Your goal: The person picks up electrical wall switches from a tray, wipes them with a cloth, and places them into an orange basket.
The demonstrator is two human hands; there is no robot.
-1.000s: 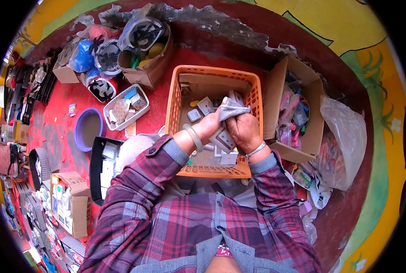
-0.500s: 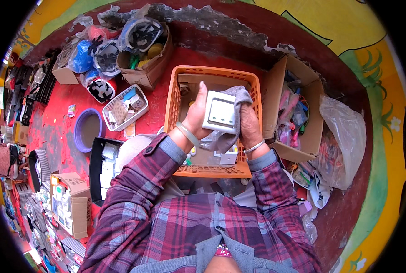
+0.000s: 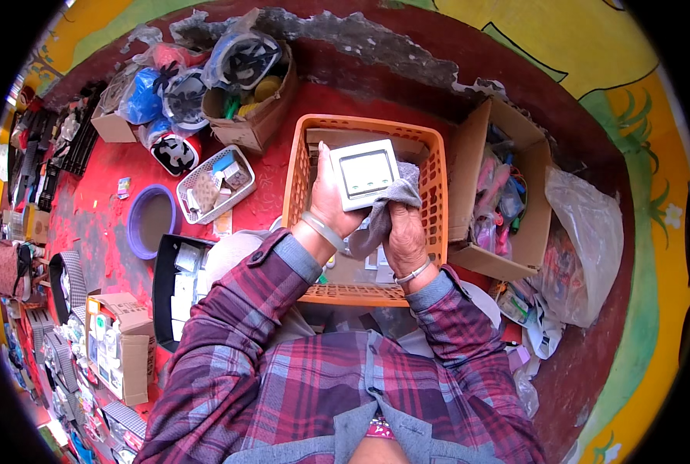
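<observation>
A square white wall switch (image 3: 364,175) with wide rocker keys and small green marks is tilted above the orange basket. My left hand (image 3: 334,203) grips it along its left side, thumb up at the edge. In my right hand (image 3: 406,241) is a bunched grey cloth (image 3: 400,193), pressed against the switch's lower right corner. Part of the cloth hangs down between my hands. Beneath them stands the orange plastic basket (image 3: 443,174), with a cardboard piece and several small white items inside; my hands hide much of its contents.
An open cardboard box (image 3: 507,268) of colourful items stands right of the basket, beside a clear plastic bag (image 3: 588,255). To the left are a white basket (image 3: 216,210), a purple basin (image 3: 134,236) and a black tray (image 3: 161,298) of white boxes. Helmets (image 3: 244,58) fill a box behind.
The switch has turned and moved slightly left. My right hand with the cloth has shifted down and left, from the switch's right side to its lower right corner.
</observation>
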